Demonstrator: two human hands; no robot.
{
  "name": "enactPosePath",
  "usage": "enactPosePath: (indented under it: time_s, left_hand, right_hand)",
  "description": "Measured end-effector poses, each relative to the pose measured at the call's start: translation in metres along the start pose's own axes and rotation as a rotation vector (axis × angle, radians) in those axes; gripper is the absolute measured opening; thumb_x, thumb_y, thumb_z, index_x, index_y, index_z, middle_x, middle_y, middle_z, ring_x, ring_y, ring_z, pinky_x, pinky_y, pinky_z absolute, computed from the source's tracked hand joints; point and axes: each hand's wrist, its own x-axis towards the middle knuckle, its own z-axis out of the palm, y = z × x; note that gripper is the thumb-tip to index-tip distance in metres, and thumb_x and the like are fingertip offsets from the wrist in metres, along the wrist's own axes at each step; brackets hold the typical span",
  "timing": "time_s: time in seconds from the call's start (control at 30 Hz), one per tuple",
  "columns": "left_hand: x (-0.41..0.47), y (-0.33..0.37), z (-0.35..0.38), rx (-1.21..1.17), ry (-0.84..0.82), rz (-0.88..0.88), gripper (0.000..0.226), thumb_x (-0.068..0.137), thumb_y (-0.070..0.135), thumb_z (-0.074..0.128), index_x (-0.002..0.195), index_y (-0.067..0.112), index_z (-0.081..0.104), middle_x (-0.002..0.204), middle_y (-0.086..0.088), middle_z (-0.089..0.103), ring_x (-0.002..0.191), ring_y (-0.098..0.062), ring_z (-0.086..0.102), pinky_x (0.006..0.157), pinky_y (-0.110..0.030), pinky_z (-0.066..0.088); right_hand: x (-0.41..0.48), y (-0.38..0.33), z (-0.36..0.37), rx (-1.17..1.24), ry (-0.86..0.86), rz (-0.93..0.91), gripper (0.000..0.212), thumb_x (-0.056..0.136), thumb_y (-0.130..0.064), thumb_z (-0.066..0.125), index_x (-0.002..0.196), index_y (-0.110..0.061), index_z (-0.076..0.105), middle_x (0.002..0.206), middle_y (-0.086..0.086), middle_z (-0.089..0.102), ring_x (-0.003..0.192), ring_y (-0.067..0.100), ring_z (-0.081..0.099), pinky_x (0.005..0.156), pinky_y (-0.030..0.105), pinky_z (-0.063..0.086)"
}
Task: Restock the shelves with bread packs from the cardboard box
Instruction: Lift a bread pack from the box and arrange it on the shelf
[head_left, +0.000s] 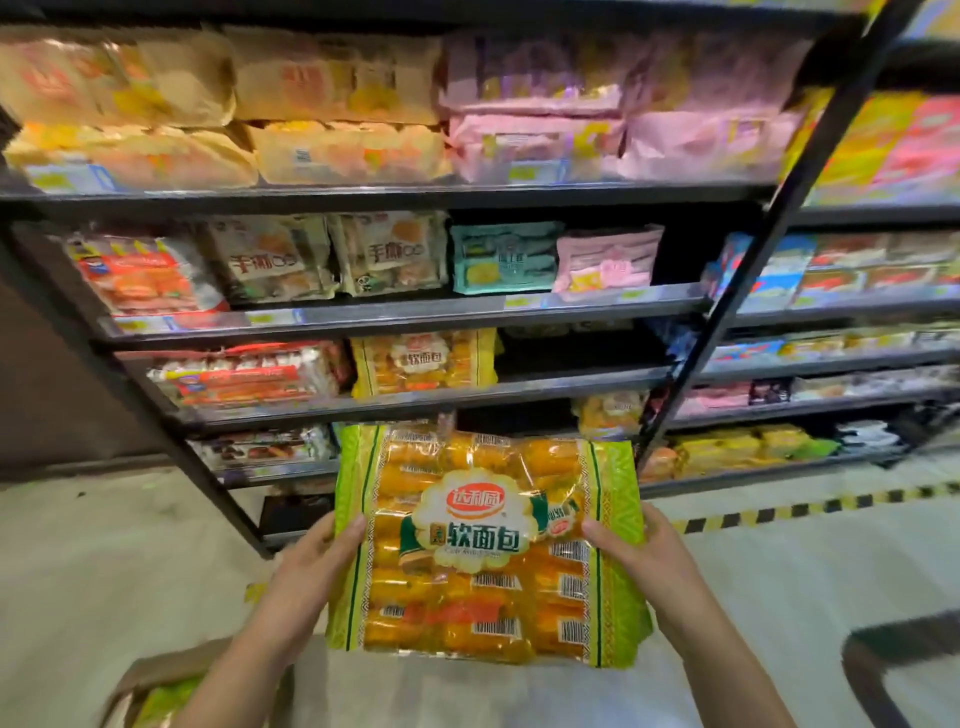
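Filling the background, a black metal shelving rack (415, 197) holds snack packs (332, 78). Before it hangs a green-edged clear plastic pack of yellow bread rolls (483, 551), a brown cardboard box (156, 673) lower left. Left hand (311, 564) and right hand (647, 551) clamp the pack's sides, thumbs on top.

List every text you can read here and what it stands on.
"达利园": red logo on the held pack.
"软面包": same pack, below the logo.
"软面包": shelf pack of the same kind.
"手撕": beige pack and its neighbour; the rest of that line is unclear.
Too blurred to read: price tags, barcodes.
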Motion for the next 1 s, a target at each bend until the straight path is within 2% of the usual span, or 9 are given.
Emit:
enactPosePath:
  time_s: [0.17,0.3,0.5,0.67,0.83,0.9,1.0]
  left_hand:
    - [0.004,-0.002,0.069,0.024,0.042,0.009,0.040,0.100,0.047,0.056,0.129,0.022,0.068,0.115,-0.003,0.081,0.106,-0.027,0.078,0.105,-0.057,0.053]
    - [0.001,0.006,0.097,0.021,0.097,0.035,0.038,0.103,0.048,0.053,0.130,0.026,0.068,0.114,0.000,0.081,0.107,-0.023,0.078,0.105,-0.055,0.054]
    - [0.003,0.022,0.109,0.118,0.141,0.048,0.036,0.105,0.053,0.048,0.127,0.034,0.069,0.110,0.010,0.081,0.105,-0.012,0.077,0.103,-0.045,0.054]
    - [0.014,0.003,0.105,0.162,0.134,0.014,0.031,0.109,0.047,0.046,0.125,0.038,0.070,0.115,0.011,0.080,0.116,-0.017,0.072,0.111,-0.055,0.048]
    - [0.030,-0.032,0.087,0.133,0.120,-0.037,0.028,0.110,0.038,0.049,0.119,0.048,0.074,0.123,0.011,0.077,0.125,-0.020,0.067,0.115,-0.057,0.044]
    - [0.040,-0.045,0.079,0.108,0.112,-0.063,0.028,0.110,0.039,0.049,0.118,0.045,0.075,0.124,0.009,0.077,0.126,-0.022,0.067,0.115,-0.059,0.044]
    - [0.057,-0.059,0.067,0.101,0.079,-0.089,0.027,0.110,0.040,0.048,0.119,0.045,0.074,0.125,0.009,0.076,0.126,-0.022,0.066,0.114,-0.060,0.045]
  right_hand:
    - [0.028,0.010,-0.060,0.014,-0.007,-0.029,0.081,0.057,-0.062,0.086,0.125,-0.028,0.059,0.112,-0.006,0.076,0.102,0.018,0.073,0.094,0.050,0.058]
    - [0.047,0.004,-0.085,0.024,-0.055,-0.074,0.083,0.057,-0.064,0.088,0.127,-0.031,0.059,0.110,-0.008,0.078,0.097,0.015,0.077,0.088,0.048,0.060]
    - [0.061,-0.013,-0.091,-0.007,-0.075,-0.130,0.063,0.068,-0.049,0.085,0.123,-0.034,0.057,0.107,-0.011,0.075,0.092,0.011,0.073,0.067,0.032,0.054]
    - [0.069,-0.012,-0.093,-0.040,-0.109,-0.158,0.058,0.075,-0.037,0.086,0.125,-0.032,0.056,0.108,-0.013,0.072,0.093,0.007,0.072,0.067,0.029,0.055]
    - [0.081,-0.001,-0.080,-0.097,-0.131,-0.159,0.053,0.079,-0.027,0.086,0.124,-0.030,0.058,0.108,-0.016,0.073,0.083,-0.006,0.072,0.060,0.014,0.052]
    - [0.086,0.005,-0.069,-0.112,-0.127,-0.127,0.051,0.079,-0.024,0.086,0.122,-0.028,0.060,0.106,-0.014,0.075,0.084,-0.002,0.073,0.060,0.017,0.054]
    - [0.096,0.013,-0.054,-0.148,-0.102,-0.084,0.048,0.078,-0.024,0.087,0.119,-0.025,0.063,0.106,-0.009,0.077,0.093,0.007,0.074,0.070,0.027,0.059]
